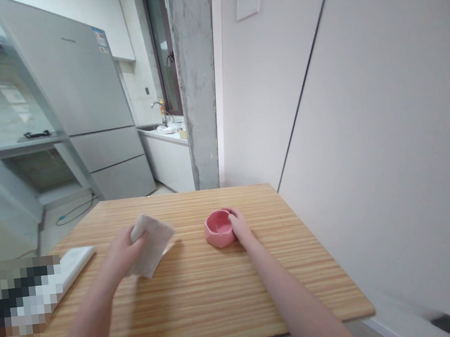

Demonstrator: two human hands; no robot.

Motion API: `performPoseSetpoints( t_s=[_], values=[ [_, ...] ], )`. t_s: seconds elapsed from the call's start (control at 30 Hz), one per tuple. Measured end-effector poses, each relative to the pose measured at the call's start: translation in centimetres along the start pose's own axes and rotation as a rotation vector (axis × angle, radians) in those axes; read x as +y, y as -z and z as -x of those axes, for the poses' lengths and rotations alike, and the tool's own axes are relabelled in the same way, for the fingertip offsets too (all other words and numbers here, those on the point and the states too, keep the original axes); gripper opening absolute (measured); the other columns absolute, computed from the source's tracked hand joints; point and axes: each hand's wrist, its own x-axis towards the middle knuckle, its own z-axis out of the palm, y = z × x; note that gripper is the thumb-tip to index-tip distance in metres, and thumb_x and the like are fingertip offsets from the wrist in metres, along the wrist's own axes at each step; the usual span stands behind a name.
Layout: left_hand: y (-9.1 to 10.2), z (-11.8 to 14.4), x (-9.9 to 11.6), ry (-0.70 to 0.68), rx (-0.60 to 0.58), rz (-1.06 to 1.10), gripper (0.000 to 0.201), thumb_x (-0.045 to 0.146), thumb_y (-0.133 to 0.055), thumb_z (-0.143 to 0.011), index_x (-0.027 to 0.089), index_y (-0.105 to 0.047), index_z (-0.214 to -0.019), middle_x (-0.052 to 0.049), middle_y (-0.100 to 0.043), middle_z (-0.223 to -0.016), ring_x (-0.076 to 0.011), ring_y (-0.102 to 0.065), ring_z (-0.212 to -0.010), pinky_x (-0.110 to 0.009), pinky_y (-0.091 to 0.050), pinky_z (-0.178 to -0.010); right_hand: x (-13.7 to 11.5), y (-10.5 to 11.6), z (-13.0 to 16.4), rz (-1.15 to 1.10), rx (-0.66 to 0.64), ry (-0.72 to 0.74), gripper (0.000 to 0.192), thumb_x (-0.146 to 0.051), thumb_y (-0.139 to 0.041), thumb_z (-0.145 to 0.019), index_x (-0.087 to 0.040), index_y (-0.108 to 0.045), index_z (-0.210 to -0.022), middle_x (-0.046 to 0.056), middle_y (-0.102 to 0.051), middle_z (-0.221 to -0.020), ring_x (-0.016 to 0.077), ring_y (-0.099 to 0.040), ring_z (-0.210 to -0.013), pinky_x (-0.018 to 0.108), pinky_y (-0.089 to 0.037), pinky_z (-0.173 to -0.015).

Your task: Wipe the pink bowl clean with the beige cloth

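My left hand (126,249) is closed around a whitish folded cloth or paper towel (152,246), lifted a little over the table with its shadow below. I cannot tell which of the two it is. To the right, a pink faceted bowl (218,230), shaped like an ashtray, sits upright on the wooden table (206,294). My right hand (239,226) grips its right side, thumb over the rim and the other fingers mostly hidden behind the wall. No contents show inside the bowl.
On the table's left lies a white flat box or pack (77,259), partly under a blurred patch. Beyond the table stand a grey fridge (80,87), a concrete pillar (198,85) and a sink counter (171,158). A pale wall (367,148) runs along the right.
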Motion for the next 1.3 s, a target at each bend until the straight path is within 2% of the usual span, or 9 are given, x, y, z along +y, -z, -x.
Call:
performPoseSetpoints(
  t_s=[0.13, 0.2, 0.3, 0.4, 0.6, 0.87, 0.97, 1.1, 1.3],
  values=[
    [-2.9, -0.7, 9.3, -0.333, 0.039, 0.036, 0.022, 0.022, -0.04, -0.081, 0.018, -0.056, -0.095, -0.011, -0.062, -0.111, -0.0247, -0.055, -0.109, -0.042, -0.036, -0.099, -0.1, -0.1, 0.1, 0.009, 0.009, 0.017, 0.03, -0.021, -0.046, -0.06, -0.021, -0.067, -0.081, 0.002, -0.07, -0.088, 0.0192, -0.061, -0.09, 0.033, -0.046, -0.087],
    [-5.6, -0.3, 12.8, -0.415, -0.009, -0.041, 0.02, 0.017, -0.041, -0.082, 0.016, -0.055, -0.095, -0.012, -0.065, -0.101, -0.0264, -0.056, -0.107, -0.051, -0.025, -0.106, -0.2, -0.1, 0.2, 0.013, -0.013, 0.034, 0.029, -0.022, -0.047, -0.061, -0.022, -0.067, -0.081, 0.001, -0.071, -0.088, 0.0189, -0.061, -0.089, 0.033, -0.045, -0.087],
    [-9.2, 1.1, 15.6, -0.543, -0.07, -0.1, 0.017, 0.021, -0.041, -0.086, 0.016, -0.055, -0.094, -0.011, -0.065, -0.092, -0.0254, -0.06, -0.095, -0.051, -0.028, -0.104, -0.4, -0.2, 0.2, -0.003, -0.045, 0.065, 0.024, -0.024, -0.048, -0.063, -0.022, -0.067, -0.078, 0.001, -0.071, -0.086, 0.0191, -0.061, -0.086, 0.033, -0.046, -0.086],
    [-11.0, 2.3, 15.9, -0.593, -0.052, -0.104, 0.019, 0.025, -0.04, -0.089, 0.015, -0.056, -0.093, -0.012, -0.066, -0.09, -0.0261, -0.06, -0.095, -0.049, -0.031, -0.102, -0.5, -0.2, 0.3, -0.018, -0.028, 0.078, 0.023, -0.026, -0.05, -0.063, -0.022, -0.067, -0.078, 0.002, -0.071, -0.087, 0.0196, -0.061, -0.086, 0.033, -0.046, -0.085],
    [-11.3, 2.6, 15.2, -0.696, -0.122, -0.176, 0.035, 0.04, -0.039, -0.09, 0.015, -0.061, -0.079, -0.012, -0.067, -0.071, -0.0254, -0.063, -0.076, -0.045, -0.039, -0.093, -0.1, -0.3, 0.3, -0.125, -0.031, 0.028, 0.025, -0.026, -0.052, -0.062, -0.021, -0.067, -0.081, 0.002, -0.071, -0.085, 0.0198, -0.062, -0.086, 0.034, -0.047, -0.085],
    [-11.5, 2.2, 14.3, -0.784, -0.184, -0.014, 0.019, 0.034, -0.052, -0.084, 0.017, -0.06, -0.083, -0.01, -0.068, -0.084, -0.0245, -0.062, -0.083, -0.041, -0.041, -0.086, -0.9, -0.3, 0.7, -0.083, -0.037, 0.059, 0.024, -0.023, -0.051, -0.065, -0.02, -0.067, -0.082, 0.004, -0.07, -0.09, 0.0192, -0.062, -0.091, 0.035, -0.045, -0.09],
    [-11.4, 1.8, 13.8, -0.827, -0.149, 0.054, 0.021, 0.036, -0.05, -0.086, 0.018, -0.058, -0.08, -0.007, -0.066, -0.082, -0.0217, -0.061, -0.081, -0.039, -0.041, -0.086, -1.8, 0.1, 0.6, -0.098, -0.032, 0.121, 0.032, -0.025, -0.056, -0.066, -0.021, -0.064, -0.097, 0.004, -0.068, -0.103, 0.019, -0.059, -0.102, 0.036, -0.041, -0.097],
    [-11.3, 1.2, 13.3, -0.932, -0.083, 0.034, 0.027, 0.038, -0.044, -0.09, 0.018, -0.057, -0.077, -0.006, -0.064, -0.078, -0.0201, -0.059, -0.081, -0.038, -0.04, -0.087, -2.1, 0.4, 0.2, -0.042, 0.023, 0.022, 0.049, -0.026, -0.061, -0.063, -0.022, -0.058, -0.112, 0.003, -0.066, -0.109, 0.0202, -0.057, -0.106, 0.036, -0.04, -0.099],
    [-10.8, 1.5, 13.8, -0.858, -0.14, 0.065, 0.027, 0.037, -0.041, -0.09, 0.018, -0.057, -0.079, -0.006, -0.066, -0.079, -0.0206, -0.06, -0.078, -0.039, -0.043, -0.083, -2.9, -0.1, 1.6, 0.032, 0.091, 0.083, 0.041, -0.025, -0.055, -0.068, -0.021, -0.06, -0.109, 0.004, -0.062, -0.118, 0.0204, -0.053, -0.113, 0.035, -0.034, -0.104]
  ],
)
